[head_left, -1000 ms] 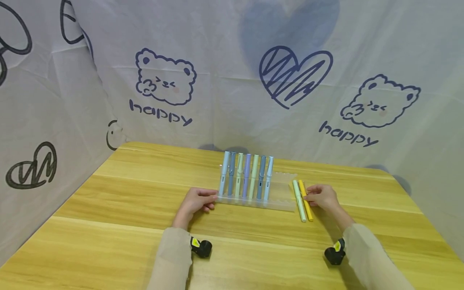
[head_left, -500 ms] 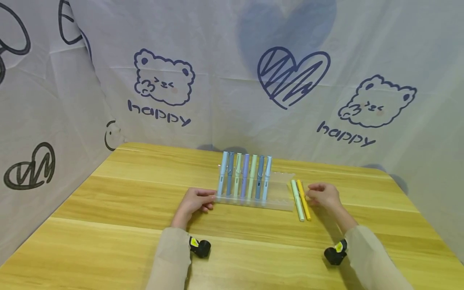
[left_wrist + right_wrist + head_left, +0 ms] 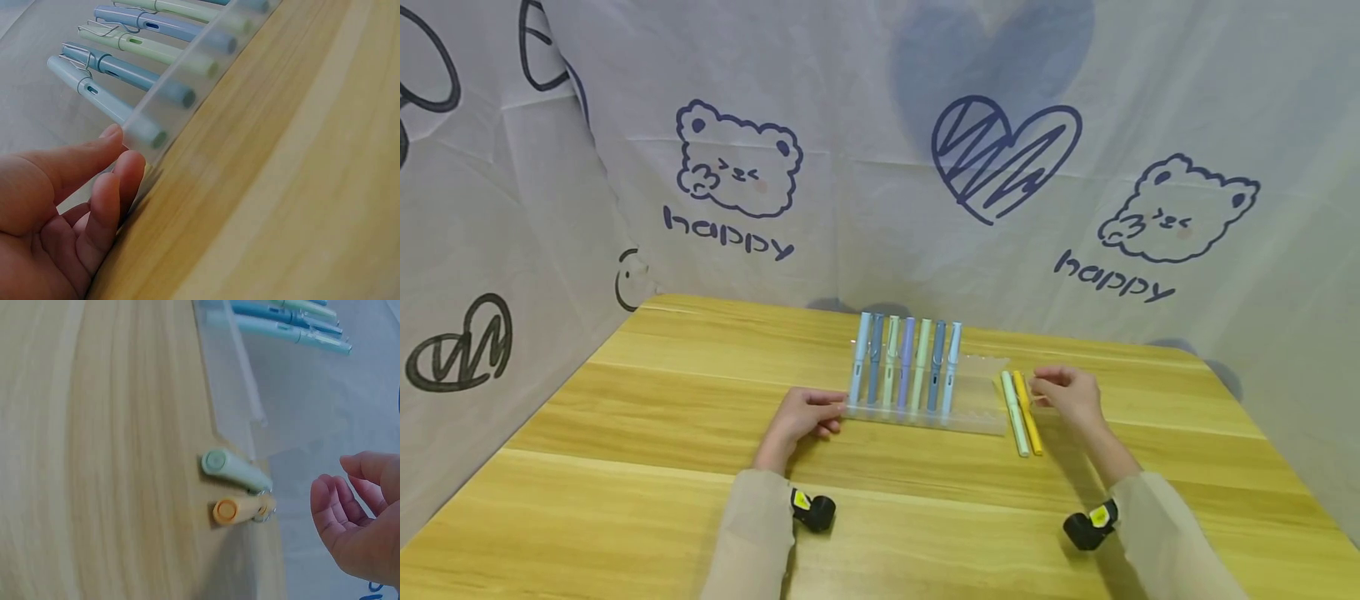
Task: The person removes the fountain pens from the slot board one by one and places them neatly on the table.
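Two loose pens, a pale green pen (image 3: 1015,413) and a yellow pen (image 3: 1027,412), lie flat and side by side on the wooden tabletop (image 3: 625,433), just right of a clear pen rack (image 3: 977,400) that sits toward the middle of the far edge. Their long axes run from the near edge to the far edge, tilted slightly leftward at the far end; in the right wrist view their blunt round ends face the near edge and their clip ends point away. The right hand (image 3: 1069,395) hovers just beside the yellow pen, fingers loosely curled and holding nothing. The left hand (image 3: 803,417) rests on the tabletop at the rack's left end, its relaxed fingertips (image 3: 128,169) touching the rack's near left corner. Seven pens (image 3: 904,363) in blues, greens and lilac lean in the rack in a row, parallel, clips up and toward the far edge. A pale cloth backdrop (image 3: 865,150) printed with bears, hearts and the word "happy" closes in the far and side edges.
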`<act>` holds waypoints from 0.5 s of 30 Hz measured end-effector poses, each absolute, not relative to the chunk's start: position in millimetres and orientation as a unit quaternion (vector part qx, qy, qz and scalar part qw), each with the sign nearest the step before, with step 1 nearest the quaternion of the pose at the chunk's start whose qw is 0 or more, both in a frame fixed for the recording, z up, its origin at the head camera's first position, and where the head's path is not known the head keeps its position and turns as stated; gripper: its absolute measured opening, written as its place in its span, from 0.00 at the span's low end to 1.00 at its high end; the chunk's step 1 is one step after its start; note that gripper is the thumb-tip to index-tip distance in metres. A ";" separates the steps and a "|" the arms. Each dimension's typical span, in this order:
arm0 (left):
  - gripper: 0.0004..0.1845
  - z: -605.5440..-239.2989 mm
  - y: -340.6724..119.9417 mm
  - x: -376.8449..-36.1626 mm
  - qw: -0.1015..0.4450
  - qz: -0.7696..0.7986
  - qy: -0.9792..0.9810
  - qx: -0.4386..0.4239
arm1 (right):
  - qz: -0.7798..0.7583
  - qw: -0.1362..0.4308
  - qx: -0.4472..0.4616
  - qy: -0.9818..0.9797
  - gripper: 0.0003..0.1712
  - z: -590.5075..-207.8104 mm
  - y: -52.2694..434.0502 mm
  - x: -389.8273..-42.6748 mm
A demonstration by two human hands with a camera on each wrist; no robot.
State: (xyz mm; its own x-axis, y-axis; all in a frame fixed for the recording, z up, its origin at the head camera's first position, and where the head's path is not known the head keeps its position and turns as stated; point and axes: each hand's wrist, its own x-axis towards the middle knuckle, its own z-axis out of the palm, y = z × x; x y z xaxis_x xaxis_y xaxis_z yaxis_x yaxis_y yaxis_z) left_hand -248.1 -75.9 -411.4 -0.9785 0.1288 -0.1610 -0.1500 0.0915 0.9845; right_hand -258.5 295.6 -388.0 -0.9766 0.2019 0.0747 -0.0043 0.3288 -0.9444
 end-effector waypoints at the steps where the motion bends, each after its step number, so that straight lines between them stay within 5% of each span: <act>1: 0.14 -411.6 -75.8 -248.2 0.104 0.674 0.732 -0.006 | 0.579 0.101 -0.060 -0.807 0.19 -396.3 299.5 -265.1; 7: 0.14 -412.4 -75.5 -248.9 0.105 0.674 0.731 -0.008 | 0.610 0.149 -0.045 -0.777 0.19 -432.7 314.0 -296.6; 15: 0.14 -413.7 -75.3 -249.4 0.103 0.677 0.729 -0.009 | 0.651 0.154 -0.007 -0.744 0.15 -433.5 303.3 -300.9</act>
State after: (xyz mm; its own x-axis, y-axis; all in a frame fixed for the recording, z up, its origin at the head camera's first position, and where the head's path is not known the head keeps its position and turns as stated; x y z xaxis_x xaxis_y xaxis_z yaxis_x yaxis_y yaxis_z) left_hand -249.4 -75.3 -413.7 -0.9785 0.1268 -0.1628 -0.1530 0.0834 0.9847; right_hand -300.9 303.3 -433.5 -0.9525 0.2112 0.2194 -0.1893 0.1536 -0.9698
